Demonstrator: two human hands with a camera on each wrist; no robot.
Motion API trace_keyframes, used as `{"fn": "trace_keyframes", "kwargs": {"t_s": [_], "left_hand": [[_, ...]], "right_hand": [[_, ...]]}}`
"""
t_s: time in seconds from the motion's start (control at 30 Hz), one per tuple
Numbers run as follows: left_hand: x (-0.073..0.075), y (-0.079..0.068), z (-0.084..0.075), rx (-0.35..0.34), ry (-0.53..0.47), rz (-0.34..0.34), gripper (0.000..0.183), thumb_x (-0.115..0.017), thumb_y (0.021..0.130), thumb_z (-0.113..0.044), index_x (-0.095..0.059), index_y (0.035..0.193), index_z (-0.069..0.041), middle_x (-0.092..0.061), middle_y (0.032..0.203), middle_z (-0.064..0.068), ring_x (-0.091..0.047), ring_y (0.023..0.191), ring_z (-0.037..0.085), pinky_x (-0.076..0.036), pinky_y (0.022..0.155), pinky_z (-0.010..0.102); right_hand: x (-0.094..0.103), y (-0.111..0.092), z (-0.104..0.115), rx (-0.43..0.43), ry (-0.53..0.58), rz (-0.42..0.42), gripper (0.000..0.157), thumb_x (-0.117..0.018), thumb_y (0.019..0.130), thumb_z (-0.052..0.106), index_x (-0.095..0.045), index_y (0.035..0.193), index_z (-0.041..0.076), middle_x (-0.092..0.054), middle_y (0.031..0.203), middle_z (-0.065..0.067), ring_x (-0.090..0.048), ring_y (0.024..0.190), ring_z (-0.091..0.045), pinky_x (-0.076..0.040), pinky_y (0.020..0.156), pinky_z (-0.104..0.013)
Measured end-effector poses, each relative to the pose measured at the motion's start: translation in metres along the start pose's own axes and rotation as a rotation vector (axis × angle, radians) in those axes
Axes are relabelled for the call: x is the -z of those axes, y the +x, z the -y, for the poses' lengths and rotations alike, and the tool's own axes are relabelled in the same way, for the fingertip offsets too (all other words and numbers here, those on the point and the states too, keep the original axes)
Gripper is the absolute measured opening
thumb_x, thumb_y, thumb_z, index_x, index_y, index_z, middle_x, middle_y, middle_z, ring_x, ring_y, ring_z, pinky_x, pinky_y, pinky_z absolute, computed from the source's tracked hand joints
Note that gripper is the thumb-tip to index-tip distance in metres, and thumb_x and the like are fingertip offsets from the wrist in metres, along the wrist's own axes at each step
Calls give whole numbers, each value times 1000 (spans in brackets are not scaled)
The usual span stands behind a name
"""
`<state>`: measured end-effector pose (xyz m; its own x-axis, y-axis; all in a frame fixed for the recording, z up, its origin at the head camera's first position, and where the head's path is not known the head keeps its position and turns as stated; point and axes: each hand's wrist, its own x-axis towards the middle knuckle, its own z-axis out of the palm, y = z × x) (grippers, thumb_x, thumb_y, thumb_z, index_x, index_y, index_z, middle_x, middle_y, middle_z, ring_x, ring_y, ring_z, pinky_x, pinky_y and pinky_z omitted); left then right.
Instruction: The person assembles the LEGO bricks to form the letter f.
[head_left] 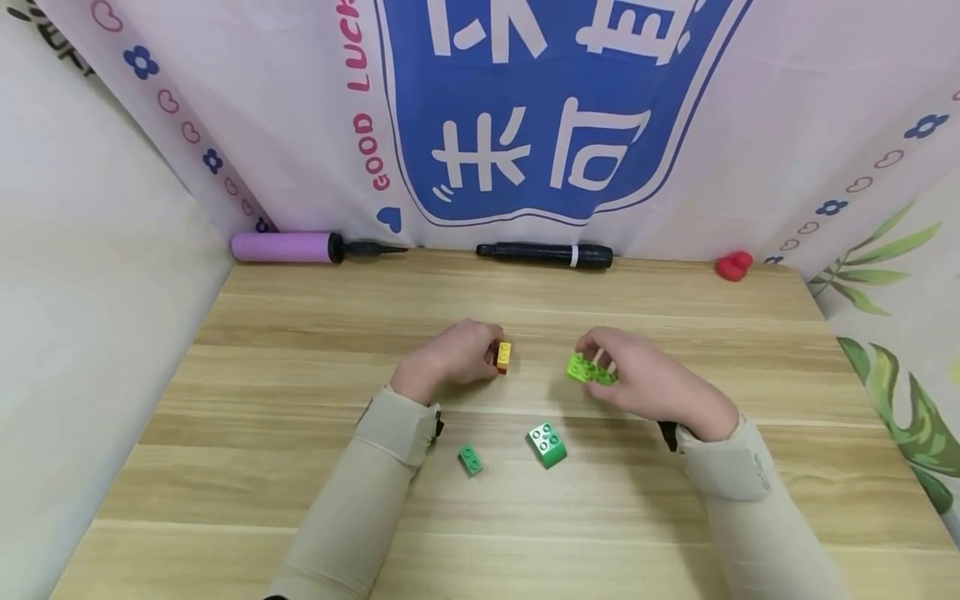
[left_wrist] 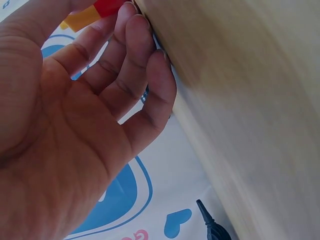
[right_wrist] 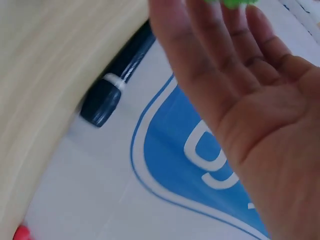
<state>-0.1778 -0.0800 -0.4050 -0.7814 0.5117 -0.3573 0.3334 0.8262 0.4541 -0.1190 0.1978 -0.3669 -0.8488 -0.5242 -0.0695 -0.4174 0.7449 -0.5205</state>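
pinched in the left hand (head_left: 459,354), head view: a yellow-and-red block (head_left: 505,354), midway between side edges of the table (head_left: 300,350); the right hand (head_left: 645,377) grips a lime block (head_left: 580,368) further right. left wrist: hand touches block's red part. right wrist: lime block barely shows.

We note a small yellow-over-red block (head_left: 505,356), studs up, pinched at the left hand (head_left: 461,352). To its right, well apart, we see a lime-green block (head_left: 581,368), studs up, gripped by the right hand (head_left: 647,377), partly hidden by fingers.
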Motion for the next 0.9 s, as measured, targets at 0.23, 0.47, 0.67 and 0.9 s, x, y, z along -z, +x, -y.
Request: {"fn": "trace_keyframes", "kwargs": {"t_s": [0.23, 0.47, 0.67, 0.9], "left_hand": [[-1, 2, -2, -12, -4, -9, 21, -75, 99, -16, -67, 118, -14, -66, 95, 1, -62, 89, 18, -53, 82, 33], [0, 4, -4, -32, 8, -9, 26, -76, 97, -14, -67, 120, -13, -67, 96, 0, -62, 90, 18, -53, 84, 33], [0, 3, -2, -30, 13, -12, 20, -78, 96, -15, -66, 112, -14, -66, 94, 1, -62, 87, 19, -54, 83, 33], [0, 2, 1, -22, 25, -18, 19, -78, 97, -16, -67, 112, -14, -68, 97, 1, -64, 89, 18, -56, 88, 34]], "right_hand": [[-4, 32, 15, 27, 19, -26, 41, -80, 92, 12, -65, 129, 8, -72, 121, -7, -69, 106, -23, -60, 88, -41], [-13, 56, 18, 69, 42, -53, 38, -81, 89, 7, -68, 125, 5, -74, 117, -10, -70, 102, -23, -60, 84, -39], [-23, 71, 19, 102, 37, -38, 38, -83, 88, 8, -70, 124, 4, -76, 115, -11, -71, 100, -23, -59, 85, -39], [-33, 76, 20, 118, 42, -25, 37, -83, 89, 8, -70, 123, 6, -77, 115, -11, -70, 87, -17, -60, 77, -33]]}}
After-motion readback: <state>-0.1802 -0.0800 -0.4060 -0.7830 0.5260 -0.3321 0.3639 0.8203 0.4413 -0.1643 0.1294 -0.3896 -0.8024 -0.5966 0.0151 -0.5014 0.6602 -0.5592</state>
